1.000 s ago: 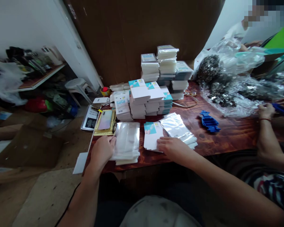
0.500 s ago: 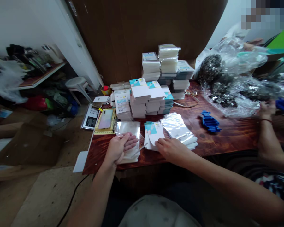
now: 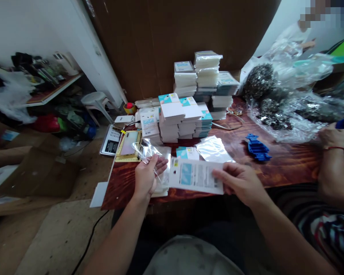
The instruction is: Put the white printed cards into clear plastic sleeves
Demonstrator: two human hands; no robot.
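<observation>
My right hand [image 3: 240, 181] pinches the right end of a printed packaging card [image 3: 196, 176], held tilted above the table's front edge with its text side up. The card's hole end points left. A clear plastic sleeve [image 3: 145, 154] is pinched by the thumb of my left hand [image 3: 149, 175], whose other fingers are partly spread. Beneath that hand lies a pile of clear sleeves [image 3: 164, 187]. Behind the held card, more blue-and-white cards [image 3: 187, 153] show, partly hidden. Beside them sits a stack of sleeved cards [image 3: 213, 149].
Stacked cards [image 3: 172, 110] and packed bundles [image 3: 208, 63] stand at the back. A phone [image 3: 129, 142] and a scale [image 3: 111, 141] are on the left. Rightward are a blue plastic tool [image 3: 257, 148], bags of dark shiny pieces [image 3: 272, 114] and a co-worker's hand [image 3: 334, 136].
My right hand has lifted a card from the small stack and turned it text side up, toward my left hand. The sleeve at my left hand has risen and its film stands out more.
</observation>
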